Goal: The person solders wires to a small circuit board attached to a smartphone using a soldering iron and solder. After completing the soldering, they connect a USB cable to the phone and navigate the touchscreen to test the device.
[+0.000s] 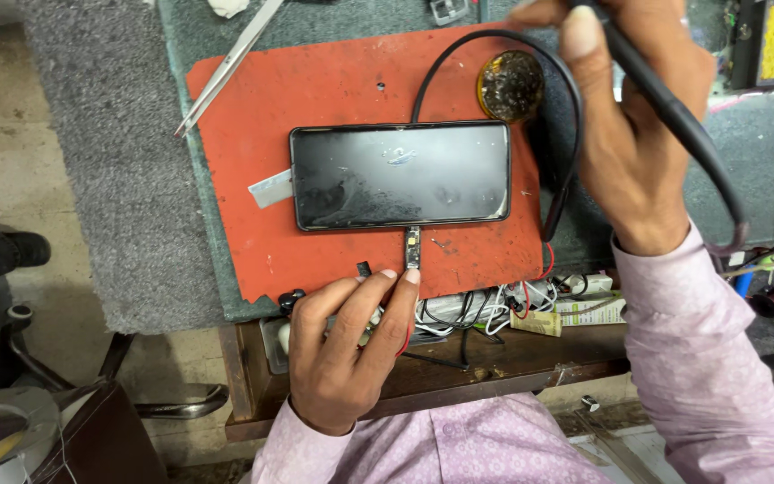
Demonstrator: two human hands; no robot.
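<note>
Nearby, tweezers point(226, 67) (untouched) flank phone point(400, 175).

on my bench: one phone point(400, 175), one red mat point(333, 90), one pair of tweezers point(230, 61), one flux tin point(511, 85), one small board point(413, 247).

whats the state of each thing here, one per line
black smartphone: flat on the red mat, screen dark
small connector board: at the phone's lower edge, left hand fingertip on it
black soldering iron handle: in the right hand grip, lifted
metal tweezers: lying unheld
round flux tin: open
</note>
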